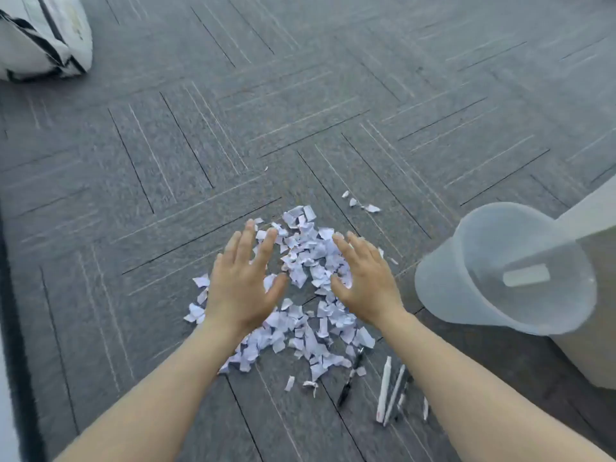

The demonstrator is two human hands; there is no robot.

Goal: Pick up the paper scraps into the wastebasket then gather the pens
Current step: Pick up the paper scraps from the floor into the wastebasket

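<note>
The left hand (241, 288) has its fingers spread wide and flat, palm down, holding nothing, over the left edge of the paper scraps (300, 295). The right hand (365, 283) mirrors it on the right side of the pile, fingers straight and loosely splayed, tilted slightly inward, also empty. Whether either palm actually touches the paper cannot be told. Both bare forearms run back toward the near edge of the view.

Between and around the hands, the scraps form a loose heap of small, torn, irregular white pieces, some curled or creased, lying on the floor. A few stray bits (361, 203) sit just beyond the heap on the far right, and a couple more lie near the pens.

The pens (388, 391) lie on the floor near the right forearm, just nearer than the pile: slim white barrels side by side, with a dark pen (350, 378) beside them to the left, its far end reaching into the pile's edge.

The wastebasket (493, 271) stands to the right of the pile, a translucent, frosted plastic tub with a round rim and smooth tapered wall, with a pale flat piece visible inside.

The floor (300, 111) is grey carpet tile, finely ribbed, crossed by thin dark and light lines in a herringbone pattern. A white bag with black trim (40, 38) rests at the far left
</note>
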